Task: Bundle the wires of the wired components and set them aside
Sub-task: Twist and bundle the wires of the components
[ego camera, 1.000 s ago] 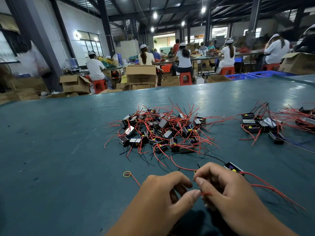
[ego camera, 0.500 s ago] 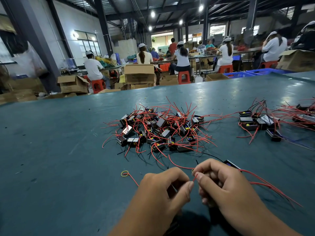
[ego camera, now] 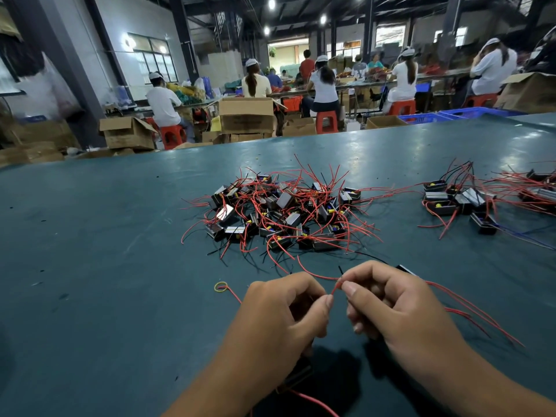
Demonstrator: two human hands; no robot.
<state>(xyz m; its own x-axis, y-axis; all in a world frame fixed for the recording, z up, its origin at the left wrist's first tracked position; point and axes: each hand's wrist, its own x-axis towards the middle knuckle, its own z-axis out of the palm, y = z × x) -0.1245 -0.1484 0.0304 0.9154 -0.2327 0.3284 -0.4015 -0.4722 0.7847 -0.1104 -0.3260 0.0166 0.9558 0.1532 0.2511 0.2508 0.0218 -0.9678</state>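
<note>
Right now I see both hands low in front of me over the teal surface (ego camera: 90,236), close together and almost touching at the fingertips. My left hand (ego camera: 288,314) is curled, its thumb and forefinger pinching a red wire (ego camera: 336,286); my right hand (ego camera: 391,302) is curled too, pinching the same wire just beside the left fingertips. That wire arcs away from the pinch toward the middle pile. A black wired component (ego camera: 406,269) peeks out just behind my right knuckles, and a spray of red wires (ego camera: 475,314) trails from under that hand off to the right, lying on the surface. Another dark component sits under my left wrist, mostly hidden, so I cannot make out its shape. A yellow rubber band (ego camera: 220,287) lies on the surface just left of my left hand, touching a loose red lead. Farther out, in the middle, sits a tangled pile of components (ego camera: 279,212) with red wires sticking out every way. Well apart on the right is a smaller cluster of components (ego camera: 457,203). Beyond the surface, seated workers (ego camera: 323,85) face away beside cardboard boxes (ego camera: 246,115).
</note>
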